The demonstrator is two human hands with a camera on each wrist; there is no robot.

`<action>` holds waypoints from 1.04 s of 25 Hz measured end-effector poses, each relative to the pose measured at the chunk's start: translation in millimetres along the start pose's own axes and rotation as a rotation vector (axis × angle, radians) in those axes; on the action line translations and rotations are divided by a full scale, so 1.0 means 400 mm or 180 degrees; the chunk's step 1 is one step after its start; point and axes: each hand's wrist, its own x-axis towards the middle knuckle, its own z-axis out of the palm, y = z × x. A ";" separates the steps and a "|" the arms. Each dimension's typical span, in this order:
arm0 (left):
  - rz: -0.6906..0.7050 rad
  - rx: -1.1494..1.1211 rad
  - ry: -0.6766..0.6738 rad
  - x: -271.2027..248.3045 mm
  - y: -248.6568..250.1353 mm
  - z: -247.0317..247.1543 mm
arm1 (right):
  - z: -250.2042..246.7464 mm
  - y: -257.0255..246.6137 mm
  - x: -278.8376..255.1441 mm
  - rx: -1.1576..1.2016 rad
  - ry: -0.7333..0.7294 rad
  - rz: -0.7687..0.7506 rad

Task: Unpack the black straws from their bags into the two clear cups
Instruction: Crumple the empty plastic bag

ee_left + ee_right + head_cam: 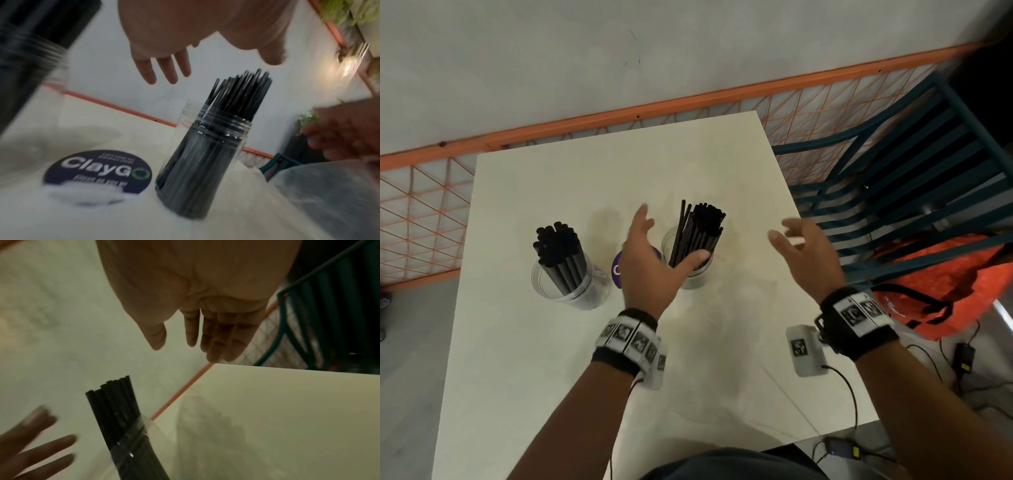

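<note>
Two clear plastic cups stand on the pale, smooth table (571,342) in front of me, both filled with black straws. The left cup (571,284) is a round jar with a ridged, threaded rim, and its thick straws (558,253) stand packed in a tight bundle, their round open ends showing. The right cup (697,270) has the same ribbed neck, and its thinner straws (698,233) fan out a little, leaning toward the far right, matte and straight with a few poking higher than the rest. Between the two cups lies a flat, round, dark purple sticker (98,172) with white lettering, partly hidden under my left hand (650,260). That hand hovers just beside the right cup with fingers straight and spread, thumb stretched across in front of the jar, gripping nothing; whether the thumb touches the cup I cannot tell. My right hand (808,253) floats to the right of the same cup, apart from it, fingers loosely extended and holding nothing. Both wrists wear black bands with white, square-patterned markers.
</note>
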 end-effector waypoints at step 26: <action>-0.2143 -0.2885 -0.1910 -0.313 -0.147 -0.164 | 0.324 -0.155 -0.417 -0.0043 -0.1611 -0.0350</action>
